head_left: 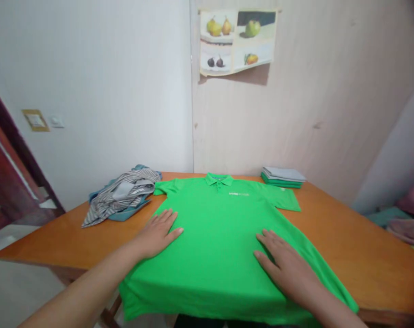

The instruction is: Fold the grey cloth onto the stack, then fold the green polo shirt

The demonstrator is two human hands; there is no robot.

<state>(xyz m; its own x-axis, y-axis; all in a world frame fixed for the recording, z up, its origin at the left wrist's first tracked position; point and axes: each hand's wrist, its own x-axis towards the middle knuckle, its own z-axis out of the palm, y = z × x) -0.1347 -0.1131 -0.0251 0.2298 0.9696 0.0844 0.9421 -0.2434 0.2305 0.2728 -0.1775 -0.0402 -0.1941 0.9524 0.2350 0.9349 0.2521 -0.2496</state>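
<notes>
Green shirt (215,246) spread out, not yet folded; left hand (160,233) and right hand (284,263) flat on it, grasping nothing. Stack (282,176) far right folded, pile (123,193) far left rumpled.

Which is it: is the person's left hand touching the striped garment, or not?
Apart: the head view shows bare orange tabletop between the left hand and the striped garment.

The green polo shirt (220,237) lies spread wide, its front side up, between and under the left hand (161,233) and the right hand (287,264). Its collar (219,180) points away, well beyond both hands. The short sleeves (284,197) stretch outward, one ahead of each hand. Small white lettering (238,194) is ahead of the right hand. The hem (200,304) droops nearer than the hands.
</notes>
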